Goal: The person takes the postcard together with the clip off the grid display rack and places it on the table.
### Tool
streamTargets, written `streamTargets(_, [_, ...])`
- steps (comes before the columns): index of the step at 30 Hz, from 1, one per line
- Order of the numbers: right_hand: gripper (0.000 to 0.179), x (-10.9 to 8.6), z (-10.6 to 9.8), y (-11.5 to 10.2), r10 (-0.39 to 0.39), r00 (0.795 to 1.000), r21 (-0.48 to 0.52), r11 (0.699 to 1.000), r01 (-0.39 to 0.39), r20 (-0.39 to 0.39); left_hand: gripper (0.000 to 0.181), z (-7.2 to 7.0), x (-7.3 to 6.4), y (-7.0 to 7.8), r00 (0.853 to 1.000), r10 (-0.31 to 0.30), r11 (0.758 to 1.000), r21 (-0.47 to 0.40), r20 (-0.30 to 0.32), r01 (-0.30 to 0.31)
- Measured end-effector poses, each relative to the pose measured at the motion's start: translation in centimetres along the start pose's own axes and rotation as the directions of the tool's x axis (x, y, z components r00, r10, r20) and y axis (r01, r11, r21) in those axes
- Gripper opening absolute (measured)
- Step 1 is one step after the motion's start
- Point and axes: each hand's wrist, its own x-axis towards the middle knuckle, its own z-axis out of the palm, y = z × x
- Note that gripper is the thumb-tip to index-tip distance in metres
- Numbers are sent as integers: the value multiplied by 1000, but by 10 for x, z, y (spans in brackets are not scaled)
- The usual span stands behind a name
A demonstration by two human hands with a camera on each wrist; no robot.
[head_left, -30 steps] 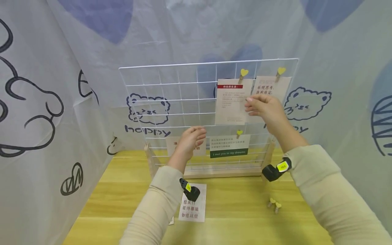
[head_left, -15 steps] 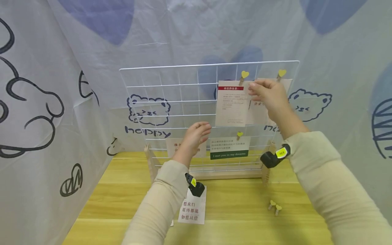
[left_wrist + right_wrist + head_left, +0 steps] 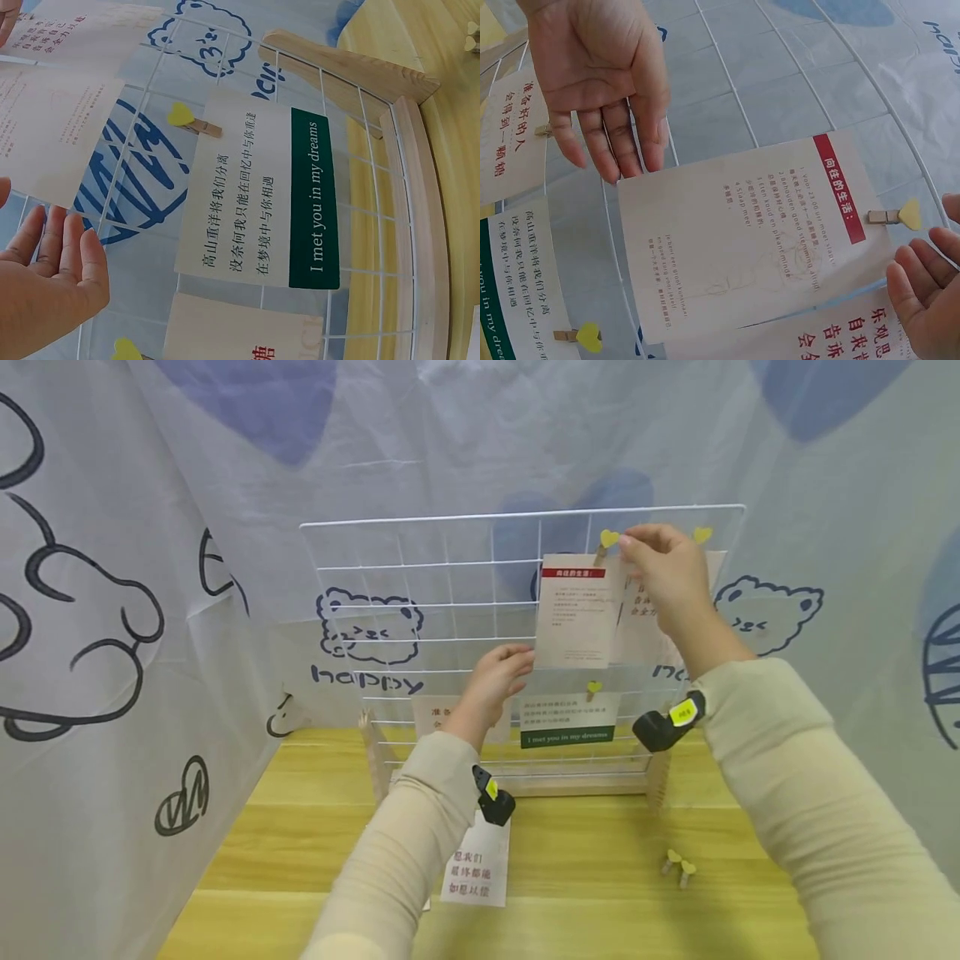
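A card with a red title strip [image 3: 574, 618] hangs on the white wire grid [image 3: 450, 585], held at its top by a wooden clothespin with a yellow heart [image 3: 910, 215]. My right hand [image 3: 666, 572] is raised beside that clothespin, thumb and fingers spread apart around its heart end. Lower down, my left hand [image 3: 495, 681] has its fingers loosely extended, fingertips right at the card's lower left corner; the right wrist view shows them along the card's bottom edge [image 3: 630, 255]. Another card with red writing [image 3: 651, 627] hangs to the right, partly behind my right hand.
Below hang a green-banded card [image 3: 567, 720] with its own clothespin [image 3: 592, 689], and a card with red characters [image 3: 431, 714]. On the wooden table [image 3: 585, 877] lie a printed card [image 3: 477, 868] and two heart clothespins [image 3: 684, 872]. Wooden feet [image 3: 657, 781] support the grid.
My right hand has risen from the right card's middle to beside the red-strip card's clothespin. My left hand has moved up and right to that card's lower corner.
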Motion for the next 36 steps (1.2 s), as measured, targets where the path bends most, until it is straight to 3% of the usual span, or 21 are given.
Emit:
streamTargets(4, [45,9,1,-1,-20,1000,2,1000,20,-14,35,2,1,4,1000,-7,1000,13,1,7])
streamTargets(12, [50,12,9,-12,6,999,-163,987,2,52,33,6,5,3,1000,-28,999,22,-5,28])
streamTargets(18, [46,-28,17,-58,93,991,-241,968,-68,92,31,10,6,-1,1000,-6,1000,-11,-19,5])
streamTargets(24, [38,-66,23,-98,113,990,-338,938,-77,88,26,14,7,-1,997,9,996,-84,-72,-15])
streamTargets(28, [36,-57,22,-91,92,991,-392,919,-49,92,24,14,7,-2,996,-1,995,-101,-85,-8])
streamTargets(36, [38,0,18,-38,33,998,-491,871,-1,57,24,11,5,-5,996,25,996,-89,-83,-33])
